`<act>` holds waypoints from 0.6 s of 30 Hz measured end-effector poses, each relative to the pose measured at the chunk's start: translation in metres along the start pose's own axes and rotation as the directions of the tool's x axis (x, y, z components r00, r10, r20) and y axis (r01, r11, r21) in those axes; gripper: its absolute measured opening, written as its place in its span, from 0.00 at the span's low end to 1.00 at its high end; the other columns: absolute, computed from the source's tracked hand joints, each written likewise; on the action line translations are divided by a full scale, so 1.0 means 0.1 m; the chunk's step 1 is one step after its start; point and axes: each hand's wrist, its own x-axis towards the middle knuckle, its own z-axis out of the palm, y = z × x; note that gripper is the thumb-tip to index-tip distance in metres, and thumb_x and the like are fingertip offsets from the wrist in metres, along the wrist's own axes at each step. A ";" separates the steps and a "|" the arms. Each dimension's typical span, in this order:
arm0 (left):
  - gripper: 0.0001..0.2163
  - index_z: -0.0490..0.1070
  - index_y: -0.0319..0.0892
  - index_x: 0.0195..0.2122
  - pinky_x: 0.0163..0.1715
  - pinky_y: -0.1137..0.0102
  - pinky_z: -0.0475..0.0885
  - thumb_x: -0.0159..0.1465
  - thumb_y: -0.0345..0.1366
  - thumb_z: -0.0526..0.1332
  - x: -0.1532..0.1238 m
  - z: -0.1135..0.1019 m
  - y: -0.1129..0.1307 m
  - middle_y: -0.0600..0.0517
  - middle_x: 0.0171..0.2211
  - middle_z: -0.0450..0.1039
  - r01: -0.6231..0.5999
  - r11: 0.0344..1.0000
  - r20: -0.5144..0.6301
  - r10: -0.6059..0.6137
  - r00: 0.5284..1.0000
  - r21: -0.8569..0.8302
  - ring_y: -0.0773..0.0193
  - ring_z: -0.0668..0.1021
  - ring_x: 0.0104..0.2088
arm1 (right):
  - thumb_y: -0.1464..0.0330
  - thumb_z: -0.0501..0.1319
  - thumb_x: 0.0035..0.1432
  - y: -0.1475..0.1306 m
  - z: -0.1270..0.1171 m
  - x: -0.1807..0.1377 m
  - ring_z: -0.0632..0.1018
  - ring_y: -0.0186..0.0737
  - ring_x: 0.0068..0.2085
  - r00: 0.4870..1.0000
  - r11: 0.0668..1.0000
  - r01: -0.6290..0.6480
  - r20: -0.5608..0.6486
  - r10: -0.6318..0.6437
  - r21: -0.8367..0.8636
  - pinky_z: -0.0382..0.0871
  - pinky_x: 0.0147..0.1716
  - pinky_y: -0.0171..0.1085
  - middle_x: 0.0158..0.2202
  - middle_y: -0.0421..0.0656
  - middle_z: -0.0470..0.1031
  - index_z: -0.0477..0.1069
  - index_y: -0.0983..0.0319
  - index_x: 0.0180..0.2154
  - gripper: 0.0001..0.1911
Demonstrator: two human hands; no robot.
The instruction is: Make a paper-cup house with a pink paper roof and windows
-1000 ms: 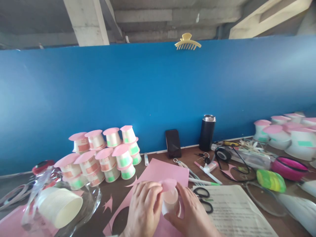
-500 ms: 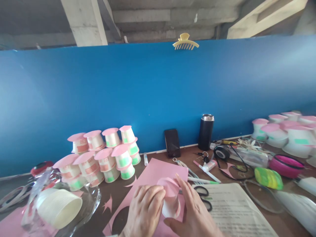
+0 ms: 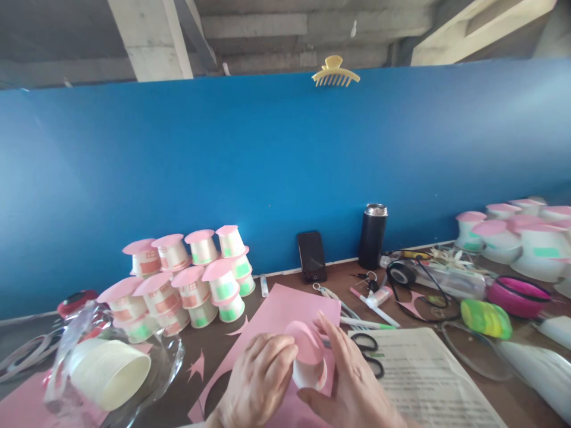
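A craft workbench in a bare, unfinished building: raw concrete beams (image 3: 151, 41) overhead, a blue partition (image 3: 223, 166) behind a brown table (image 3: 209, 348) crowded with stacked pink-topped paper cups (image 3: 187, 279), a pink paper sheet (image 3: 276, 306), scissors (image 3: 368, 351) and tape (image 3: 399, 274).

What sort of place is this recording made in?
Probably a craft workbench: stacked pink-topped cups, a pink paper sheet, scissors, and a cup held between left hand and right hand.
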 end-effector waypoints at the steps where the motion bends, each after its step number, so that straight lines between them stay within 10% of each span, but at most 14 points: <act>1: 0.12 0.71 0.39 0.48 0.43 0.65 0.74 0.65 0.23 0.55 -0.02 0.01 0.00 0.46 0.41 0.79 0.007 1.000 0.002 -0.007 1.000 0.002 0.59 0.79 0.41 | 0.61 0.70 0.49 0.00 0.00 0.00 0.71 0.61 0.60 1.000 1.000 -0.002 0.003 0.002 0.000 0.69 0.54 0.53 0.63 0.56 0.65 0.38 0.58 0.68 0.55; 18: 0.11 0.68 0.39 0.46 0.41 0.65 0.74 0.65 0.22 0.55 -0.10 0.11 -0.01 0.45 0.41 0.76 0.066 0.996 0.036 -0.064 0.997 -0.051 0.60 0.78 0.40 | 0.65 0.71 0.48 -0.02 0.03 -0.01 0.67 0.63 0.62 0.997 0.998 -0.054 0.052 0.055 -0.013 0.67 0.56 0.58 0.63 0.57 0.64 0.36 0.58 0.67 0.56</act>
